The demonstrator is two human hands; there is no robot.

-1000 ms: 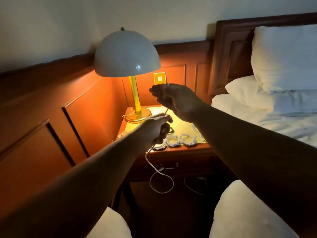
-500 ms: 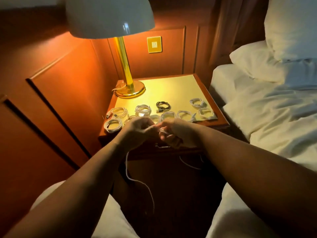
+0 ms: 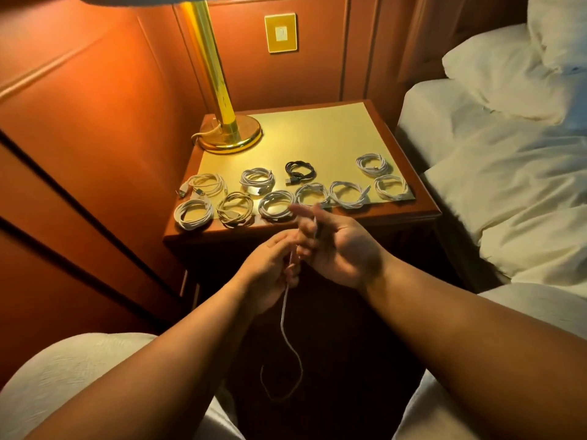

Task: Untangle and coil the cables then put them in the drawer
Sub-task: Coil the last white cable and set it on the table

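A loose white cable [image 3: 283, 315] runs between both hands and hangs down in a loop in front of the nightstand [image 3: 397, 217]. My left hand [image 3: 270, 268] pinches it from below. My right hand [image 3: 336, 246] is palm up, fingers spread, with the cable's upper end held against its fingers. Several coiled white cables lie in rows near the nightstand's front edge, among them one white coil [image 3: 193, 213] at the front left. A single black coil [image 3: 299, 170] lies behind them. The drawer front below the top is dark and hard to make out.
A brass lamp base [image 3: 230, 134] with its cord stands at the nightstand's back left. Wood wall panelling [image 3: 95, 122] runs along the left. The bed with white sheets [image 3: 508, 185] is close on the right. My knees [image 3: 63, 376] in white fabric are at the bottom.
The camera has tilted down from the lamp to the nightstand. My hands came down from above the table to its front edge, and my right hand has opened palm up.
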